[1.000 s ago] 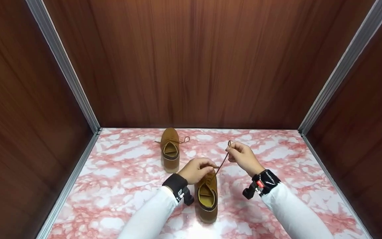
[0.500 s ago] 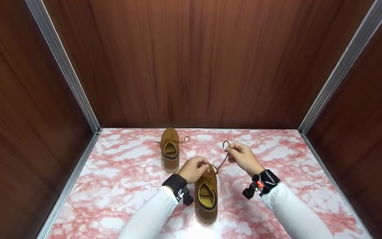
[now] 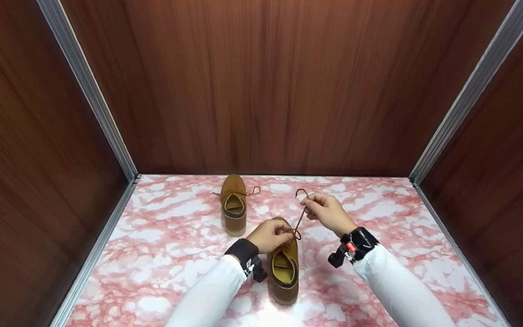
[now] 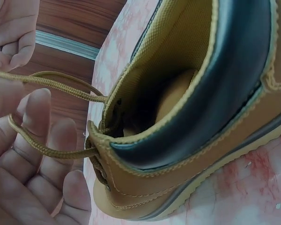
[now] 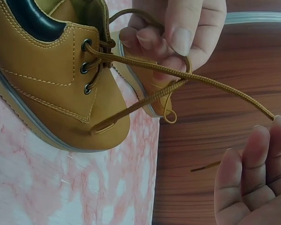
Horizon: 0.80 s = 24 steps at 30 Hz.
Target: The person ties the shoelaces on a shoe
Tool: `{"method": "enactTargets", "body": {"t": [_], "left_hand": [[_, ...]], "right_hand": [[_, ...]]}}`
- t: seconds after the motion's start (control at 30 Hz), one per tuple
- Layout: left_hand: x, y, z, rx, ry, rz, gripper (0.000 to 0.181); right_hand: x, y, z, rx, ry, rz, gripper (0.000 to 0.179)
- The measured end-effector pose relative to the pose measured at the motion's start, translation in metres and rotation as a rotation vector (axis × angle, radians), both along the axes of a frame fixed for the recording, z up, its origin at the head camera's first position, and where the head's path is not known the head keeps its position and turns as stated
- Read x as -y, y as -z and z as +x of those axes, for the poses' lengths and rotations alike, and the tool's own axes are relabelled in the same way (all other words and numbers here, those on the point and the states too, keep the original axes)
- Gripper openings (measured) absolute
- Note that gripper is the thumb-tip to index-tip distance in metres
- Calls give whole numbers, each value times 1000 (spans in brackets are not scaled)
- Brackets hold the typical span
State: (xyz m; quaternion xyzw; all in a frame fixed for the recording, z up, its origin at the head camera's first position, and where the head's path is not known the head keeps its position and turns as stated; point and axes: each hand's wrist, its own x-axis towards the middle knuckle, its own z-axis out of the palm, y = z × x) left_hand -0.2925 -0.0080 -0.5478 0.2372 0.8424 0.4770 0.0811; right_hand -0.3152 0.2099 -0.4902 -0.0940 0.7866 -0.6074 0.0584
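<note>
A tan lace-up shoe (image 3: 283, 281) stands upright on the tabletop, heel toward me. Over its front, my left hand (image 3: 268, 236) pinches one brown lace (image 4: 56, 152) between thumb and fingers. In the right wrist view, that lace crosses the other one below the left thumb (image 5: 181, 40), and its free end hangs over the toe. To the right and higher up, my right hand (image 3: 329, 213) pinches the second lace (image 5: 229, 91), drawn out from the eyelets. This lace's tip curls above the fingers in the head view. The left hand hides part of the shoe's toe.
A matching tan shoe (image 3: 233, 220) stands behind and to the left, its laces spread at both sides. The red-and-white marbled tabletop (image 3: 161, 268) is enclosed by brown wood-grain panels (image 3: 261, 91) with grey metal strips (image 3: 93, 95) at the corners.
My right hand has shifted slightly left, still pinching its lace, whose tip curl has opened out. The left fingers have drawn back, and a small lace loop now shows beside them.
</note>
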Motion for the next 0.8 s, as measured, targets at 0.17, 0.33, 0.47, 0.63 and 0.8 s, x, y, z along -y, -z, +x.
{"method": "enactTargets", "body": {"t": [0.17, 0.33, 0.47, 0.63, 0.8], "left_hand": [[-3, 1, -1, -35, -2, -27, 13], [-5, 1, 1, -41, -19, -7, 16], [-7, 1, 2, -66, -37, -1, 16], [-6, 6, 3, -77, -58, 9, 18], [-3, 11, 3, -13, -65, 74, 22]], "right_hand": [[5, -2, -4, -8, -13, 31, 18], [12, -2, -6, -37, -9, 76, 23], [17, -2, -7, -58, -48, 129, 25], [16, -1, -9, -120, -126, 252, 31], [3, 8, -11, -150, -65, 303, 31]]}}
